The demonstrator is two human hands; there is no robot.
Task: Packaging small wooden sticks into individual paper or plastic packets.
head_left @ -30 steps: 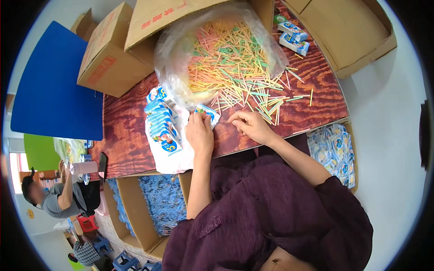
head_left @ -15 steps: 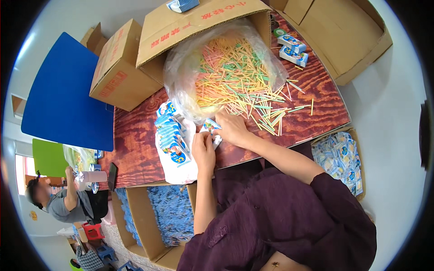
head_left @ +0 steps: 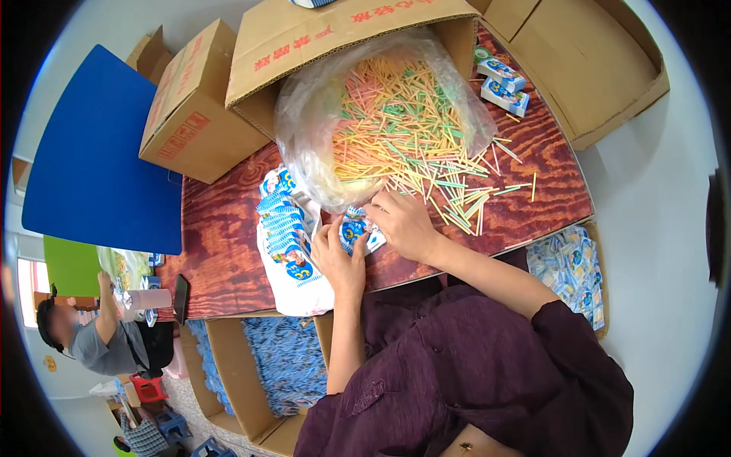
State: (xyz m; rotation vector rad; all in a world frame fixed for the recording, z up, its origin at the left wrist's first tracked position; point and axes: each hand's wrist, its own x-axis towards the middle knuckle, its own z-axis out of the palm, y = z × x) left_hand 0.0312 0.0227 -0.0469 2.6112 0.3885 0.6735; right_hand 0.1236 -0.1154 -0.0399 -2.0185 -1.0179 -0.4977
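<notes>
Between my hands is a small blue-and-white printed packet (head_left: 355, 229), lying near the table's front edge. My left hand (head_left: 339, 257) grips its left side with thumb and fingers. On its right, the bent fingers of my right hand (head_left: 405, 228) pinch the upper corner. Left of them, a fanned row of flat blue-and-white packets (head_left: 285, 228) lies on a white plastic bag (head_left: 306, 299). Just beyond my hands, thin pastel sticks (head_left: 396, 126) in yellow, pink and green spill out of a clear plastic bag (head_left: 308, 114). Whether any stick is inside the held packet is hidden.
A tipped carton (head_left: 343, 38) holds the stick bag, with another carton (head_left: 186, 114) beside it. Small boxes (head_left: 504, 95) lie at the far right. Below the table stand cartons of blue packets (head_left: 285, 358) and filled packs (head_left: 567, 266). Another person (head_left: 106, 335) sits at left.
The packet has turned so that more of its printed face shows. My right hand has shifted slightly right and down, and my left-hand fingers have spread around the packet. The view has shifted slightly.
</notes>
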